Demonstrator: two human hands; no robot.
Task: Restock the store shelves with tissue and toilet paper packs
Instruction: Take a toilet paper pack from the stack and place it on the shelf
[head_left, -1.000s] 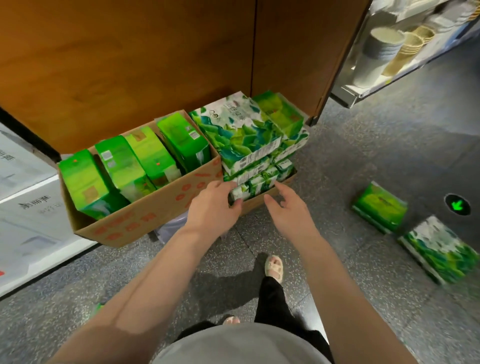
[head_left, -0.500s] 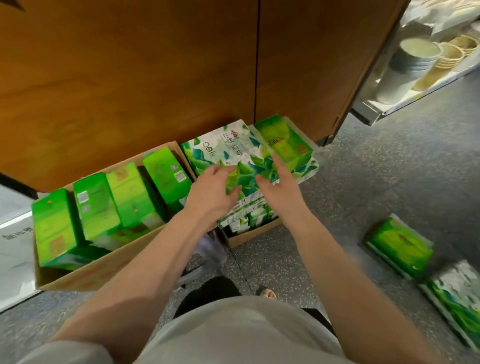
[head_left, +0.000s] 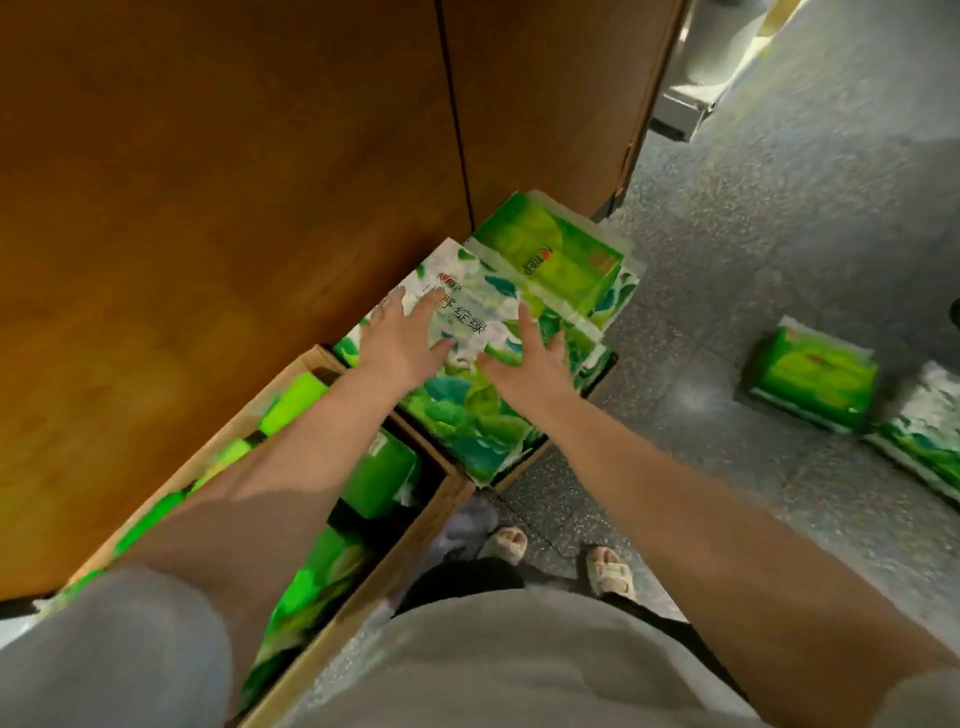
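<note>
A white-and-green leaf-printed tissue pack lies on top of a stack against the wooden panel. My left hand lies flat on its far left part, fingers spread. My right hand rests on its right side with fingers straight. A plain green pack lies just beyond on the same stack. Several bright green packs stand in a cardboard box at the left, partly hidden by my left arm.
Two more packs lie on the grey floor at the right, a green pack and a leaf-printed pack. A wooden panel rises right behind the stack. My sandalled feet stand by the box corner. A shelf base is far right.
Both hands moved from the front of the stack up onto the top leaf-printed pack and spread flat. The view has tilted down and closer over the stack.
</note>
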